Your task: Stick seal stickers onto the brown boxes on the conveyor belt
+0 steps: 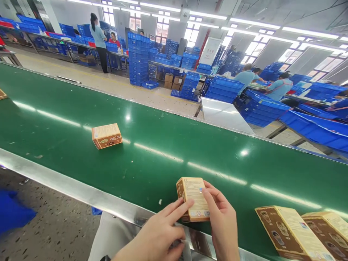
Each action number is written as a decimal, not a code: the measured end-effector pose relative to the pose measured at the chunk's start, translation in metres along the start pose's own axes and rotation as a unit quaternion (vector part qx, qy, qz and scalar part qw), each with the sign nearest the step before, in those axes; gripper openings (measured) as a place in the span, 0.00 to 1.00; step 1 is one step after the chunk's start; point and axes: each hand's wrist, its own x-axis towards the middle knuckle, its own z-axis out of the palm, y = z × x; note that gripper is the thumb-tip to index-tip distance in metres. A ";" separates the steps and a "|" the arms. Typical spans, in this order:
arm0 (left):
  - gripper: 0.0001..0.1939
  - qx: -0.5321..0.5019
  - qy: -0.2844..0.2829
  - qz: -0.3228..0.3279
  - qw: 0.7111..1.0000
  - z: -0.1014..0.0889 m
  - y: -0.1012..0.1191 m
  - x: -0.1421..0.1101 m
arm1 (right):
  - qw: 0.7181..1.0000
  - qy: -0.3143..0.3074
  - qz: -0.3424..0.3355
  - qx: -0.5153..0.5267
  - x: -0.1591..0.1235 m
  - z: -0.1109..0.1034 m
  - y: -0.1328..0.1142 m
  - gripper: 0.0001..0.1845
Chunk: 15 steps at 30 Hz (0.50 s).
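Note:
A small cream and brown cardboard box (196,199) rests on the green conveyor belt near its front edge, printed text upward. My left hand (165,228) lays its stretched index and middle fingers on the box's left part; the other fingers are curled beneath the palm. My right hand (221,214) is at the box's right edge, thumb and fingertips closed at a small shiny blue sticker (201,189) on the top face. Whether the sticker is fully stuck down is too small to tell.
The green belt (152,159) crosses the view, edged by a metal rail (67,186). One box (107,136) sits farther left; two others (293,232) (326,228) stand at lower right. Beyond are a metal table (225,114), stacked blue crates (138,58) and several people working.

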 end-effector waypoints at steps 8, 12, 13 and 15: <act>0.08 0.002 -0.036 0.005 0.999 0.004 0.004 0.011 | 0.975 0.071 -0.065 -0.200 0.005 -0.011 0.003 0.23; 0.08 -0.064 -0.041 0.019 0.997 0.005 -0.002 0.016 | 0.966 0.131 -0.080 -0.207 0.011 -0.024 -0.003 0.32; 0.06 -0.100 -0.037 0.014 0.994 0.006 -0.006 0.017 | 0.964 0.142 -0.085 -0.208 0.012 -0.027 -0.003 0.31; 0.02 -0.197 -0.022 -0.018 0.980 0.008 -0.012 0.014 | 0.968 0.138 -0.105 -0.179 0.015 -0.028 0.002 0.27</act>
